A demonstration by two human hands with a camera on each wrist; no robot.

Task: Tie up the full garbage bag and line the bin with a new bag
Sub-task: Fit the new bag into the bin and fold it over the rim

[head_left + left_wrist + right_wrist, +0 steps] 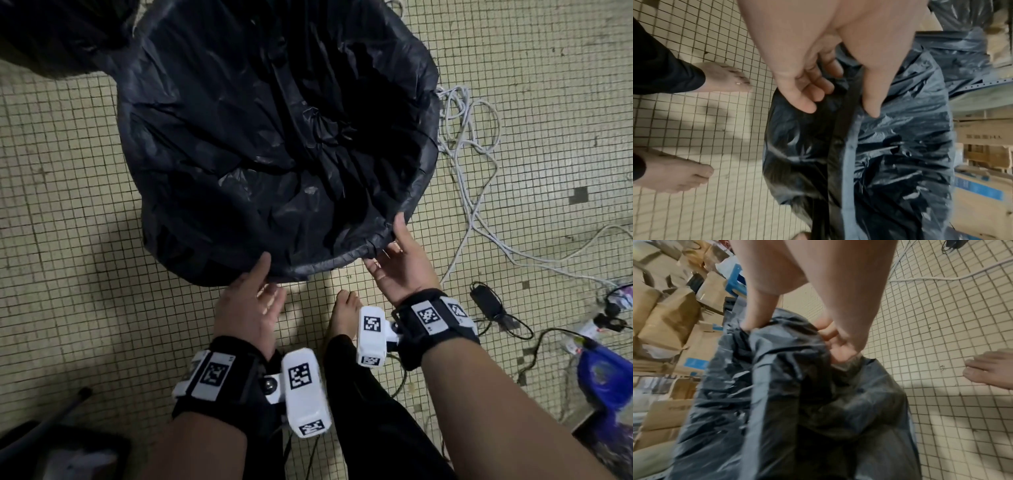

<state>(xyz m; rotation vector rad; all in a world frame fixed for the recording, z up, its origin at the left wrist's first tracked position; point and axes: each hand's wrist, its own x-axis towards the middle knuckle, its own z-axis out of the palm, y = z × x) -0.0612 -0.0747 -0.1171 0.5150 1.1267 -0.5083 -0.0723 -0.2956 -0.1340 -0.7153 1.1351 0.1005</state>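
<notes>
A wide round bin stands on the tiled floor, lined with a black bag (274,137) whose edge is folded down over the rim. My left hand (267,281) is at the near rim: its thumb (871,104) rests on the folded edge and its fingers (807,104) hang loosely curled beside the bag's (900,146) outer skirt. My right hand (387,246) pinches the near right rim, thumb (754,321) inside the bag (777,402) and fingers (838,347) curled under the fold. A second bulging black bag (51,31) lies at the far left.
White cables (472,144) sprawl on the floor right of the bin, with a black power adapter (488,301) and a blue object (603,373) beyond. My bare foot (346,311) stands just below the rim. Cardboard boxes (668,318) are stacked behind the bin.
</notes>
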